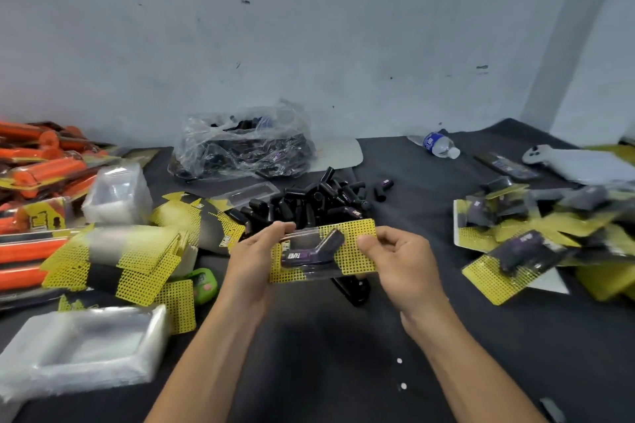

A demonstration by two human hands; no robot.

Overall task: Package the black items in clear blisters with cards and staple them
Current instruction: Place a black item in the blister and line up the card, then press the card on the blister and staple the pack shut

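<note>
two hands, head view: left hand (256, 251) and right hand (395, 257) each pinch one end of one yellow card (348, 261) bearing one clear blister (302, 237) with one black item (331, 240), held above one stapler (354, 288). best to keep the edges flush before stapling. loose black items (309, 203) heaped behind: uncountable.

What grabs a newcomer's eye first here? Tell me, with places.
The yellow card pack at centre stands out first, held at its ends by the left hand and right hand. Just behind it lies a heap of black pieces, and bright orange packs pile up at far left.
</note>
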